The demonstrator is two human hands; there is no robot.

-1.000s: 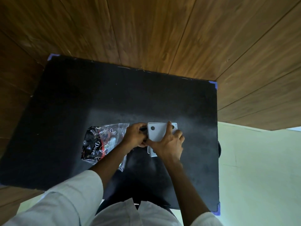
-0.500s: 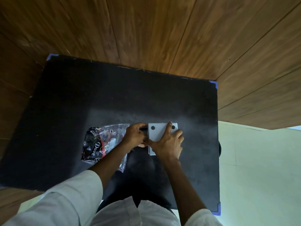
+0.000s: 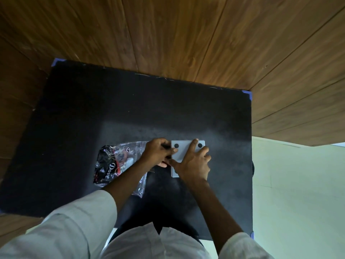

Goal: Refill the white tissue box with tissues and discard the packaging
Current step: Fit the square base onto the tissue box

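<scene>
Little differs from half a second ago: both hands sit where they were on the white tissue box [image 3: 182, 153], and the right index finger has crept only slightly further toward the box's far edge. The right hand [image 3: 194, 165] lies flat on the white face, its grip spread wide, fingers fanned across the panel between two dark round spots, thumb reaching along the left edge. The left hand [image 3: 158, 153] is curled at the box's left side, its grip pressed together, thumb and fingertips pinching at the edge of the white panel; something dark shows under the fingers, possibly the box's open side, though the view is too dim to be sure. The box rests on the black table [image 3: 84, 113], right of centre and toward the near side. Just beside the left hand, partly under the left forearm, lies the crumpled clear plastic packaging [image 3: 115, 165] with black and red print, flat on the table. Pale sleeves cover both upper arms. Blue tape marks the table's corners. Brown wood planks [image 3: 186, 34] surround it on the far side, with a pale green surface [image 3: 298, 193] on the right.
</scene>
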